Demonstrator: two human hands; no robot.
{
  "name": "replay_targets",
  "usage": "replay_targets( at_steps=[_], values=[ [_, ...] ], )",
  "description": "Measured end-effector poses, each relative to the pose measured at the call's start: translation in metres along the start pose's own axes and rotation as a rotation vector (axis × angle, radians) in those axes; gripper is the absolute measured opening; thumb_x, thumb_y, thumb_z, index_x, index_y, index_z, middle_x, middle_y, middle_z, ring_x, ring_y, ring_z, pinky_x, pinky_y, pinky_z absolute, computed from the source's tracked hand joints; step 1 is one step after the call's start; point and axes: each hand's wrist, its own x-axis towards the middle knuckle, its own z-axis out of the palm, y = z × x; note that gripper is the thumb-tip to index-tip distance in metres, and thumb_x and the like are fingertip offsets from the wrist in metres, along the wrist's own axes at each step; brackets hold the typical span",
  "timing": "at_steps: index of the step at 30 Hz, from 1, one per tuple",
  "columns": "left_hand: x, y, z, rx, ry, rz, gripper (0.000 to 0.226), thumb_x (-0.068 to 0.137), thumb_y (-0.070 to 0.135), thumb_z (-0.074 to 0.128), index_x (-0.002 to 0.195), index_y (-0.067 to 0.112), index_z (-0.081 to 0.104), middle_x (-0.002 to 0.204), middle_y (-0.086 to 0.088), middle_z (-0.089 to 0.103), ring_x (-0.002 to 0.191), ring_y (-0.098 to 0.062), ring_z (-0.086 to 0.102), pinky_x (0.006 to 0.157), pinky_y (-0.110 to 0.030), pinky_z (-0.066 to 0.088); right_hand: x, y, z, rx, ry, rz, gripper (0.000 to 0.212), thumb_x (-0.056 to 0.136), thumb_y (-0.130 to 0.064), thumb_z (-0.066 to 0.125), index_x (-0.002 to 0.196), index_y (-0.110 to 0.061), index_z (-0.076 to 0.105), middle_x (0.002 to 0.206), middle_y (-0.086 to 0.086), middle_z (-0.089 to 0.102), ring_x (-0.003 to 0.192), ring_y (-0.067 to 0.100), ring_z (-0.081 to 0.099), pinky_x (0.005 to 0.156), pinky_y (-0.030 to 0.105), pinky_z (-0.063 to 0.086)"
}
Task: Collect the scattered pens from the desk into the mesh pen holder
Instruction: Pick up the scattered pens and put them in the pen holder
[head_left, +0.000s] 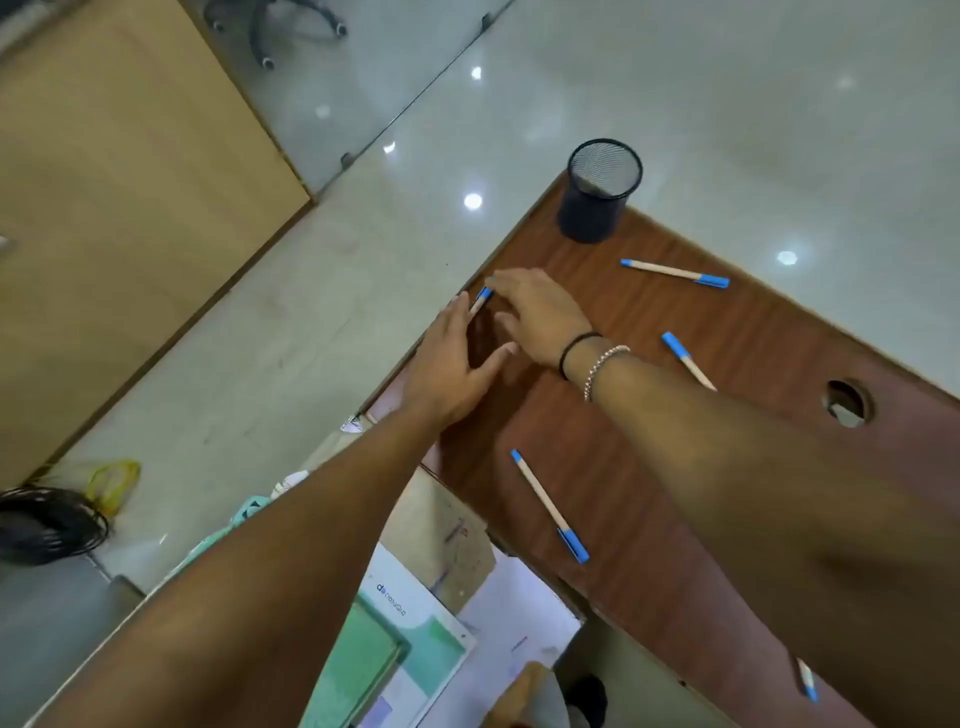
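Note:
A black mesh pen holder (597, 192) stands upright and looks empty at the far corner of the brown wooden desk (758, 338). Both my hands meet at the desk's left edge around a beige pen with a blue cap (483, 300). My left hand (457, 364) lies flat along the edge with fingers spread, beside the pen. My right hand (540, 312) reaches over it, fingertips at the cap; whether it grips is unclear. More pens lie loose on the desk: one near the holder (675, 273), one by my right wrist (688, 361), one nearer me (549, 506).
Another pen (808, 680) shows under my right forearm near the desk's front. A round cable hole (849, 402) sits at the right. Below the desk's left edge are papers and a green booklet (410, 639). A tan partition (130, 208) and shiny floor lie beyond.

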Motion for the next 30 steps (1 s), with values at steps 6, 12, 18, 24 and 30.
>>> replay_targets(
  at_steps=[6, 12, 18, 24, 30],
  values=[
    [0.015, -0.011, 0.015, 0.059, 0.026, 0.08, 0.104, 0.09, 0.069, 0.055, 0.165, 0.01, 0.013, 0.173, -0.012, 0.02, 0.161, -0.026, 0.017, 0.128, -0.044, 0.023, 0.017, 0.02, -0.003, -0.337, -0.062, -0.149, 0.032, 0.097, -0.02, 0.058, 0.128, -0.015, 0.063, 0.124, 0.009, 0.062, 0.119, 0.033, 0.053, 0.09, 0.047, 0.044],
    [0.047, 0.002, 0.044, 0.192, 0.016, 0.188, 0.109, 0.089, 0.07, 0.058, 0.165, 0.009, 0.01, 0.174, -0.014, 0.012, 0.162, -0.029, 0.011, 0.13, -0.045, 0.012, -0.038, 0.103, -0.04, -0.24, 0.049, -0.05, 0.015, 0.092, -0.016, 0.066, 0.103, -0.006, 0.067, 0.1, 0.018, 0.063, 0.096, 0.04, 0.061, 0.082, 0.049, 0.051],
    [0.058, 0.008, 0.064, 0.503, 0.037, 0.192, 0.108, 0.088, 0.087, 0.03, 0.164, 0.011, 0.018, 0.175, -0.012, 0.013, 0.162, -0.027, 0.007, 0.13, -0.048, 0.005, -0.091, 0.186, -0.078, -0.084, 0.337, 0.365, 0.019, 0.09, -0.015, 0.07, 0.108, -0.009, 0.072, 0.1, 0.016, 0.065, 0.093, 0.033, 0.063, 0.081, 0.043, 0.051],
    [0.061, 0.013, 0.066, 0.542, 0.071, 0.178, 0.101, 0.091, 0.084, 0.031, 0.164, 0.014, 0.022, 0.174, -0.01, 0.017, 0.162, -0.025, 0.01, 0.13, -0.046, 0.007, -0.091, 0.229, -0.085, -0.18, 0.021, 0.344, 0.024, 0.094, -0.017, 0.066, 0.116, -0.01, 0.068, 0.102, 0.017, 0.065, 0.098, 0.038, 0.06, 0.082, 0.041, 0.046],
    [0.062, 0.016, 0.065, 0.558, 0.074, 0.169, 0.098, 0.092, 0.082, 0.031, 0.163, 0.016, 0.026, 0.174, -0.008, 0.02, 0.162, -0.024, 0.012, 0.129, -0.047, 0.01, -0.099, 0.234, -0.081, -0.305, 0.017, 0.222, 0.029, 0.096, -0.023, 0.052, 0.107, 0.003, 0.062, 0.096, 0.025, 0.063, 0.091, 0.044, 0.058, 0.079, 0.051, 0.052]
  ],
)
